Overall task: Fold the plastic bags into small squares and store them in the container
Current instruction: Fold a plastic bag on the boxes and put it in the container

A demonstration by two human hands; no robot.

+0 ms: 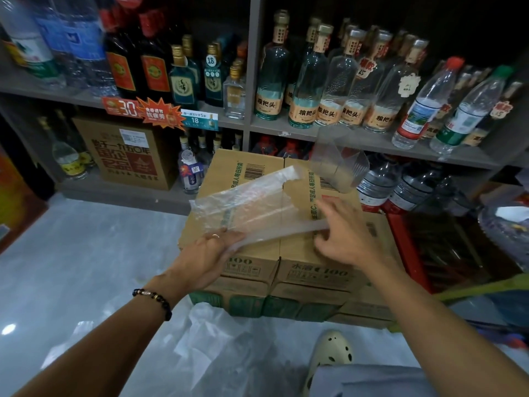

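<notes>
My left hand [207, 253] is pinching the near left corner of a clear plastic bag [252, 204], fingers closed on the edge with a ring showing on 1 finger and a dark bead bracelet [153, 300] sitting on the wrist. My right hand [342, 234] is lying half open over the bag's right end, fingers spread and curled down, pressing the plastic against the top of the cardboard boxes [286, 253]; I cannot tell whether it is actually gripping the film or only holding it flat. The bag is stretching across the box tops as a long, partly folded strip, its far left end lifting off the cardboard.

A clear plastic container [339, 164] is standing at the far right edge of the box tops, just beyond my right hand. It is see-through, and I cannot tell whether anything is lying inside it.

The boxes are sitting in 2 stacks side by side on the floor [86, 267]. More loose clear plastic bags [217, 339] are lying crumpled on the floor in front of the boxes, between my forearms. My pale clog [329, 353] is showing at the lower right. Behind the boxes, grey shelves [249, 81] are carrying rows of bottles [309, 81], with price tags [143, 111] hanging from the shelf edge on the left.
</notes>
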